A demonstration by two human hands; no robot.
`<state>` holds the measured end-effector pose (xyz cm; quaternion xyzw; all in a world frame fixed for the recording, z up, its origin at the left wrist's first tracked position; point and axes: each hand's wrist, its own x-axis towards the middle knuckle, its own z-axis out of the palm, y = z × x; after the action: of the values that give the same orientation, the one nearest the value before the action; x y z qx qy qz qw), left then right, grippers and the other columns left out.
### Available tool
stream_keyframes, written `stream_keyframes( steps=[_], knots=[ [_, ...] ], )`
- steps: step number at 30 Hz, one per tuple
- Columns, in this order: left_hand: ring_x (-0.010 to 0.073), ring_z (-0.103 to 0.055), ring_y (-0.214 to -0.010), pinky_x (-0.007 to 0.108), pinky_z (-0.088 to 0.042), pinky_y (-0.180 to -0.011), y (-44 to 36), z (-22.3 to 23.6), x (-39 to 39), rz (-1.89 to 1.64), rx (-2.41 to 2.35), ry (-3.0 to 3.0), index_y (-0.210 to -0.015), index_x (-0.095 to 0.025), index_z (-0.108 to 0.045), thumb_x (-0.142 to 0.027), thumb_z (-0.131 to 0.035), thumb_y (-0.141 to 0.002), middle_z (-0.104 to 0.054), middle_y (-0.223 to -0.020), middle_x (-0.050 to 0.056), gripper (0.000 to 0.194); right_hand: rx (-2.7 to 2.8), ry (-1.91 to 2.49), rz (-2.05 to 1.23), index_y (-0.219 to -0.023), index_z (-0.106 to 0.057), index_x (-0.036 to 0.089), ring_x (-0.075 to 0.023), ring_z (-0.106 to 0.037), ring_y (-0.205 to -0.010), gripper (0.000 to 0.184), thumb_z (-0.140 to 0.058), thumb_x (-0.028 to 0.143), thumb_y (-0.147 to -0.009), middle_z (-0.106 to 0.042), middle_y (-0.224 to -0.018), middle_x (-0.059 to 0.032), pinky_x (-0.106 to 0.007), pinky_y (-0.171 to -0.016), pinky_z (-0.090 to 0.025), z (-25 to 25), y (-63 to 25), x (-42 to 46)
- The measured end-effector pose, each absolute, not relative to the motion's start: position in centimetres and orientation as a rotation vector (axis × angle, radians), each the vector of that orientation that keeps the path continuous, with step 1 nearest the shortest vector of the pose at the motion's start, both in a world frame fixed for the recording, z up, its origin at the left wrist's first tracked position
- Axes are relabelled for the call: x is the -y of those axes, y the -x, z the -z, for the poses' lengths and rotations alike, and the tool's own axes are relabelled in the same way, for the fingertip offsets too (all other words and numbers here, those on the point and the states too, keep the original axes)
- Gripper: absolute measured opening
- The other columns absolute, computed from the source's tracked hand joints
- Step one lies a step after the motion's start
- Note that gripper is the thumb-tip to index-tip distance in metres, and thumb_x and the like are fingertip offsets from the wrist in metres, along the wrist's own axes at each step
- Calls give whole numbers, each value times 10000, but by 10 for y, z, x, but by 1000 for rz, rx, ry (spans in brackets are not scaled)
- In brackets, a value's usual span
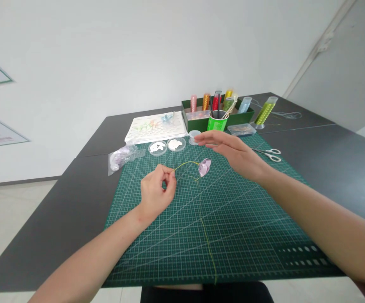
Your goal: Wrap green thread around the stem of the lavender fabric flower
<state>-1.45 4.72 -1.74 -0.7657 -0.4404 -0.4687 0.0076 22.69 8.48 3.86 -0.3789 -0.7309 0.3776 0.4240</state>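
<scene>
My left hand [157, 188] pinches the end of a thin yellow-green stem between thumb and fingertips. The stem arches to the right and carries a small pale lilac flower [204, 167] at its far end. From below the flower a loose yellow-green thread [206, 231] trails down over the mat's front edge. My right hand [229, 150] hovers to the upper right of the flower, fingers stretched out, with nothing visible in it. Just past its fingertips stands a small clear cup [194, 137]. Under both hands lies a green gridded cutting mat [245, 227].
Behind are two dishes of white pieces [157, 147], a plastic bag [121, 156] and a white board [155, 128]. A green box [198, 125] of thread spools, a green can of tools [217, 123], scissors [269, 153], a flat clear case [241, 129] and a green spool [266, 112] stand right.
</scene>
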Motion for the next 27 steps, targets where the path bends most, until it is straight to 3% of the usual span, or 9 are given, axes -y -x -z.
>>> stream_keyframes(
  steps=[4,7,10,14,16,18,21,24,27],
  knots=[
    [100,-570,-459,237,-435,-550,15,17,-46,1436,1213,2387,-820,-206,-570,-140,-556,-954,-604,-537,-75,150,1678,981,-1477,-1164,-723,228,-266,-621,-1298,342,-471,416,-1032,-703,-1343,-93,-487,-1175,-418,-28,-232,-98],
    [100,-557,-458,243,-427,-544,16,17,-45,1429,1114,2380,-829,-204,-583,-128,-562,-947,-615,-559,-66,142,1709,852,-1822,-1161,-711,176,-253,-668,-1212,456,-400,496,-1066,-738,-1263,-133,-436,-1082,-475,-21,-235,-104],
    [106,-568,-468,243,-432,-556,15,17,-43,1473,1197,2420,-827,-208,-576,-137,-558,-954,-618,-546,-62,147,1610,682,-1987,-1163,-679,160,-231,-712,-1089,452,-428,520,-1057,-767,-1136,-123,-379,-962,-522,-12,-233,-106],
    [99,-535,-430,226,-379,-492,14,17,-44,1664,1502,2505,-814,-212,-564,-187,-571,-958,-616,-513,-62,146,1571,580,-2085,-1103,-676,133,-202,-720,-731,560,-372,602,-1056,-749,-798,-76,-376,-841,-559,0,-229,-107],
    [94,-499,-401,221,-357,-465,14,17,-46,1825,1669,2555,-805,-214,-567,-227,-586,-954,-606,-492,-63,151,1626,616,-2071,-1025,-691,121,-160,-606,-505,613,-298,588,-1076,-658,-612,-25,-357,-727,-562,4,-229,-107],
    [96,-479,-392,219,-357,-455,14,17,-51,2020,1816,2587,-790,-215,-570,-273,-609,-941,-591,-476,-63,166,1685,669,-2003,-935,-701,116,-111,-414,-373,637,-262,549,-1092,-522,-493,29,-306,-575,-505,6,-230,-107],
    [97,-464,-400,213,-363,-457,16,18,-61,2308,1956,2524,-757,-212,-573,-298,-641,-898,-560,-460,-63,178,1693,697,-1869,-860,-716,108,-78,-229,-386,613,-328,525,-1086,-327,-472,80,-242,-433,-304,6,-231,-109],
    [89,-440,-409,207,-342,-451,19,20,-71,2522,2009,2371,-729,-205,-583,-277,-652,-845,-538,-462,-64,153,1609,706,-1781,-806,-721,114,-66,-189,-439,483,-528,498,-1027,-248,-520,91,-233,-432,-167,7,-232,-110],
    [84,-417,-415,208,-326,-451,21,22,-78,2618,2074,2253,-710,-201,-586,-271,-661,-817,-523,-467,-66,148,1531,717,-1728,-769,-720,131,-59,-181,-457,367,-675,442,-958,-248,-516,95,-234,-445,-144,7,-235,-113]
  ],
)
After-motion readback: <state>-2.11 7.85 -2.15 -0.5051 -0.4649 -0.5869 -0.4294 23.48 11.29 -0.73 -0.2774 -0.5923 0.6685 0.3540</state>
